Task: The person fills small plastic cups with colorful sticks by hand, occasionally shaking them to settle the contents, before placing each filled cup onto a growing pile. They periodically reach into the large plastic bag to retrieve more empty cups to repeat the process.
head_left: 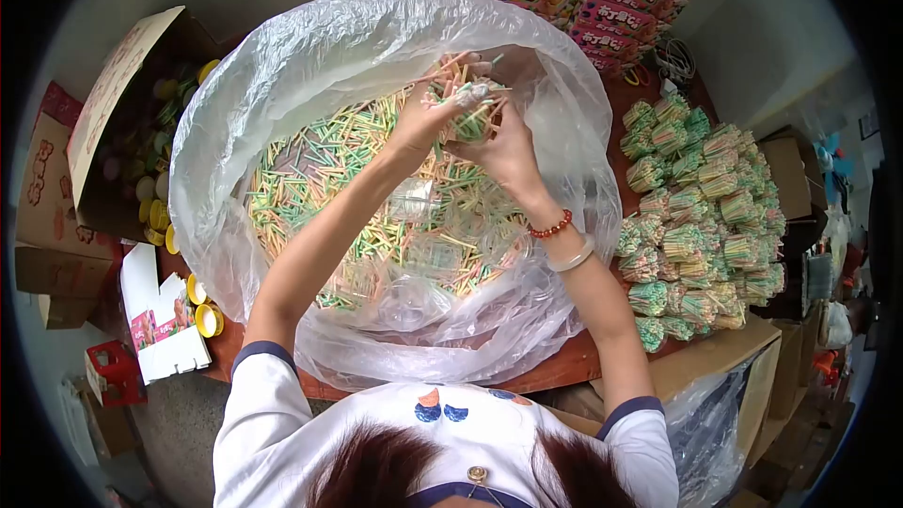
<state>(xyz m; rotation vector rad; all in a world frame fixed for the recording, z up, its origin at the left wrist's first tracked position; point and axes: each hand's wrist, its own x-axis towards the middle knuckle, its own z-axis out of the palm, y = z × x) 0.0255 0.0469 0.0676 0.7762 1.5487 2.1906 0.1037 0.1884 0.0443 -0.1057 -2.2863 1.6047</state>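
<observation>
Hair (372,466) cropped at btm; both hands (417,122) (509,155) clasped round pastel sticks (480,120), fingers pt. hidden.

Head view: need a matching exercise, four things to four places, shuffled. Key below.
Things
1. Lids
2. Held sticks
3. Bracelet
4. Stick bundles

Places
A. Right of the plastic bag
B. Around the right wrist
C. Left of the bag
D. Between left hand and right hand

Pairs: 1-C, 2-D, 3-B, 4-A
</observation>
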